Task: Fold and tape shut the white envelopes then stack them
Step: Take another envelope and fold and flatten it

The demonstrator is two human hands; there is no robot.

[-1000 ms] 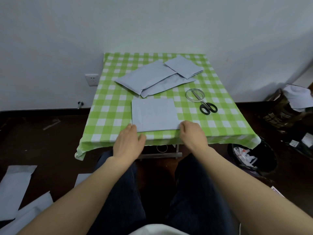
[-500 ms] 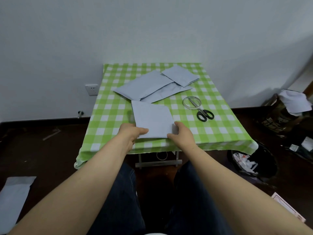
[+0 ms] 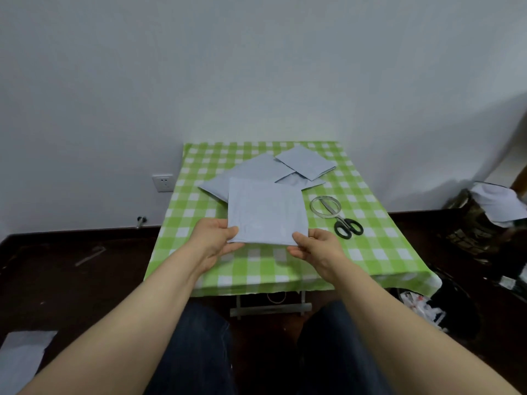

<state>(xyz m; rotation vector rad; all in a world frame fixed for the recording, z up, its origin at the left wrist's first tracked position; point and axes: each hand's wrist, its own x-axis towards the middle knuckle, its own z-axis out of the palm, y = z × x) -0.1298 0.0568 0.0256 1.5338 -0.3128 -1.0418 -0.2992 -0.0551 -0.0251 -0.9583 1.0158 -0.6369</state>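
Note:
A folded white envelope (image 3: 266,210) is lifted above the green checked table (image 3: 379,246), tilted up toward me. My left hand (image 3: 215,238) pinches its near left corner and my right hand (image 3: 315,246) pinches its near right corner. Behind it lie unfolded white envelopes (image 3: 251,173) in a loose pile, with a smaller folded envelope (image 3: 305,162) on top at the far right. A clear tape roll (image 3: 325,206) and black-handled scissors (image 3: 346,226) lie on the table to the right of my hands.
A wall socket (image 3: 162,183) is on the wall left of the table. More white envelopes (image 3: 20,357) lie on the dark floor at lower left. A black bin (image 3: 456,309) with rubbish and cluttered bags (image 3: 496,212) stand to the right.
Both hands have taken hold of the folded envelope's near corners and raised it off the table, carrying it forward. My head has tilted up.

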